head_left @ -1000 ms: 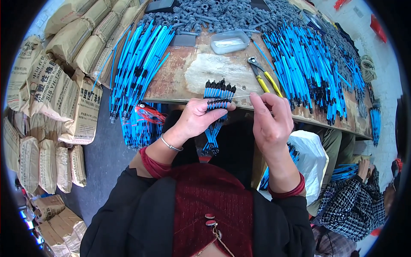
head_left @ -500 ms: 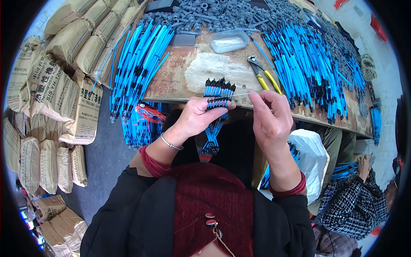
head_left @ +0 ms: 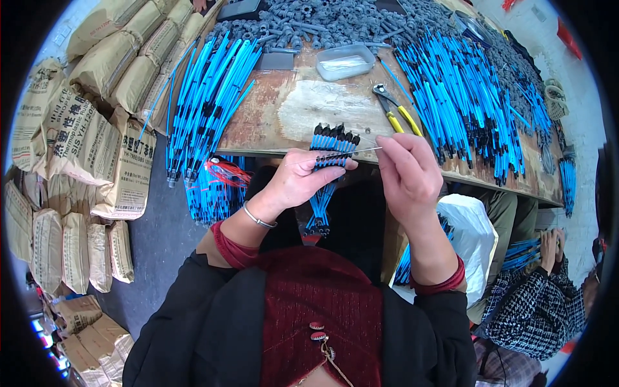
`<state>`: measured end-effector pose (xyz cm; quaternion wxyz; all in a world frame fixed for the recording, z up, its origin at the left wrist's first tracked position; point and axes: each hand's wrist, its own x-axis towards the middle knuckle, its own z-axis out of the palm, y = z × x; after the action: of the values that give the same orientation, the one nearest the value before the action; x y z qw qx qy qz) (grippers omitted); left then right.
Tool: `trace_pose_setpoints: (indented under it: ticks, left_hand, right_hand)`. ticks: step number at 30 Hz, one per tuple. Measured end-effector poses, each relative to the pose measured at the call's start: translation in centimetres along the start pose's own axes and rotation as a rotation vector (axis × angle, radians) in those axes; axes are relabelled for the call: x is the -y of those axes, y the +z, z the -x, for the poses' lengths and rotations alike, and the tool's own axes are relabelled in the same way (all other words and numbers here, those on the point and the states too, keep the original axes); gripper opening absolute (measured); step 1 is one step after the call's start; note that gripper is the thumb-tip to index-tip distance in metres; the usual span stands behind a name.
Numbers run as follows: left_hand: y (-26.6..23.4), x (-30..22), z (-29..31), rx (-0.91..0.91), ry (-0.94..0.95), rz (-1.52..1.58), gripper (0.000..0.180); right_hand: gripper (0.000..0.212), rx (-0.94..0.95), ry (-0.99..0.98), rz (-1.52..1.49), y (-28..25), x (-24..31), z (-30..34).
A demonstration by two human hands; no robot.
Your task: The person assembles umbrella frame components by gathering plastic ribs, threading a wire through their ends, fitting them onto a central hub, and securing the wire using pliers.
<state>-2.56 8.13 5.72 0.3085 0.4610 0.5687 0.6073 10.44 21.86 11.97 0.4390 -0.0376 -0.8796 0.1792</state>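
Over the table's near edge, my left hand (head_left: 302,179) is closed round a small bundle of blue tubes (head_left: 333,143) with black ends. The tubes stand side by side above my thumb, and their lower ends hang below the hand. My right hand (head_left: 412,169) is just to the right, its thumb and forefinger pinched on a thin, shiny wire (head_left: 369,150). The wire runs leftward to the row of black parts across the bundle. Whether it passes through them or lies against them, I cannot tell. Yellow-handled pliers (head_left: 400,115) lie behind my right hand.
Blue tubes are heaped at the left (head_left: 209,97) and right (head_left: 454,97) of the worn table (head_left: 258,126). A clear plastic box (head_left: 345,62) stands before a pile of grey fittings (head_left: 322,22). Paper sacks (head_left: 80,132) are stacked at left. A co-worker's hands (head_left: 550,248) hold tubes at right.
The bundle has shifted slightly right and down in my left hand's grip. My right hand stays close by, and its wire slopes a little less. Another hand has appeared beside the co-worker's tubes.
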Motion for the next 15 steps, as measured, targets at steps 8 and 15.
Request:
trace_pose_setpoints:
  ticks: [8,15]
  left_hand:
    - [-0.2,-0.4,-0.1,0.032,-0.012,-0.045,0.016]
    - [-0.1,0.2,-0.1,0.010,0.033,0.018,0.019]
  right_hand:
    - [0.019,0.122,0.024,-0.183,-0.2,-1.3,-0.7]
    - [0.014,0.119,-0.015,-0.163,0.4,-1.0,-0.8]
